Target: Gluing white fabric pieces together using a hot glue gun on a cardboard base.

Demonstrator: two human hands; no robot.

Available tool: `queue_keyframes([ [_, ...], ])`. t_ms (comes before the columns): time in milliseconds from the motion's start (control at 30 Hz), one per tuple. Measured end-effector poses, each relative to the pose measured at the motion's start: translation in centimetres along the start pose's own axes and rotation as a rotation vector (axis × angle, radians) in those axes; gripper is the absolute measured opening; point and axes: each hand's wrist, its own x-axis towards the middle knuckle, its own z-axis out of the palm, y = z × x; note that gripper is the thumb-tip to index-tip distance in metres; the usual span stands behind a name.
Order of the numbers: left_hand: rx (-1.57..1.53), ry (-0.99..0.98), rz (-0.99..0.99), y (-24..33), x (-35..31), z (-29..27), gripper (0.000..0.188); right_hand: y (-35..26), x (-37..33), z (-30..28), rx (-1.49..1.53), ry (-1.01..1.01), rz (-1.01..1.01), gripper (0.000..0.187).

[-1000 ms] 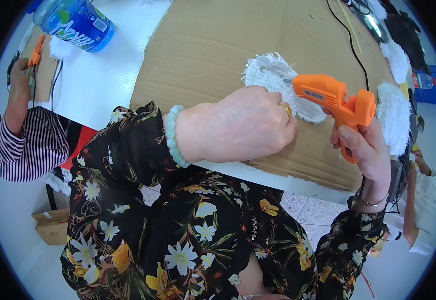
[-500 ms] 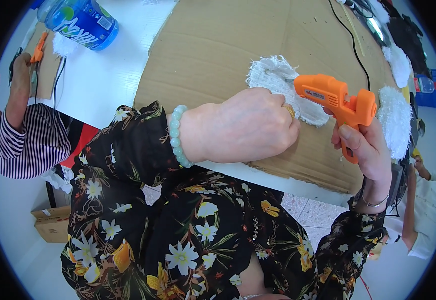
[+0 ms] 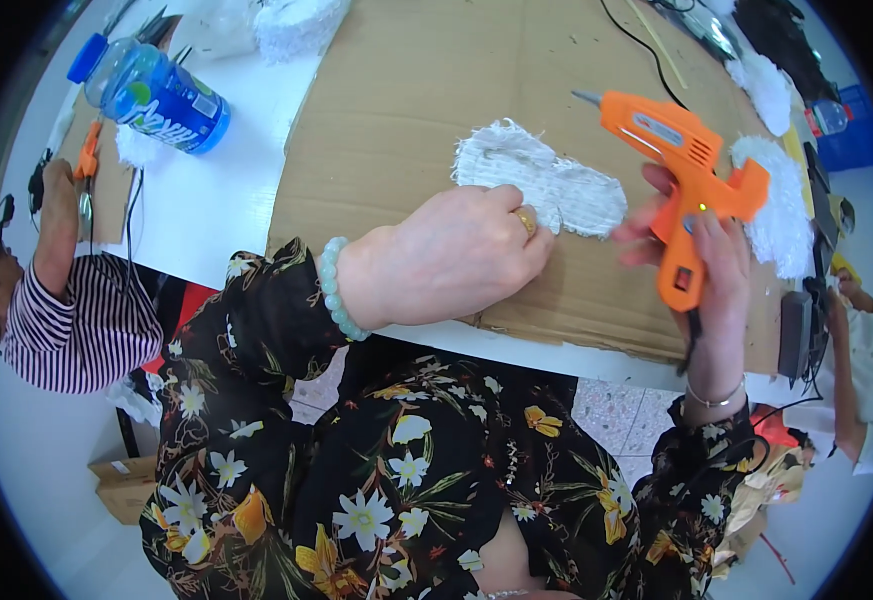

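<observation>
- Centre: your left hand [image 3: 451, 255] curls against the white, oblong, frayed fabric [image 3: 581, 190], perhaps steadying it; whether pinched, unclear.
- Right: your right hand [image 3: 718, 255] grasps the orange, pistol-shaped plastic glue gun [image 3: 681, 165], tipped clear, likely preventing smears.

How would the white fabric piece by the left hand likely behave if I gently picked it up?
The white fabric piece would probably flop, since its ribbed surface looks soft and rumpled. It seems light, lying thin on the cardboard. Its frayed edge might shed threads.
</observation>
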Motion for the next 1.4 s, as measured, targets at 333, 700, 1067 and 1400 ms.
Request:
queue_keyframes([
  [333, 0.035, -0.052, -0.074, 0.5, -0.4, -0.2, 0.022, 5.1, 3.0, 4.4, 0.223, 0.117, -0.144, 0.046],
  [700, -0.346, 0.367, -0.385, -4.0, 0.5, -1.0, 0.018, 6.7, 3.4, 3.9, 0.255, 0.155, -0.171, 0.044],
  [1067, -0.284, 0.015, -0.498, -7.7, 2.6, 0.1, 0.017, 7.0, 3.6, 3.8, 0.275, 0.152, -0.172, 0.045],
  [1400, -0.174, 0.15, -0.104, -7.2, 0.2, 0.2, 0.009, 7.3, 3.5, 3.9, 0.278, 0.164, -0.165, 0.046],
])
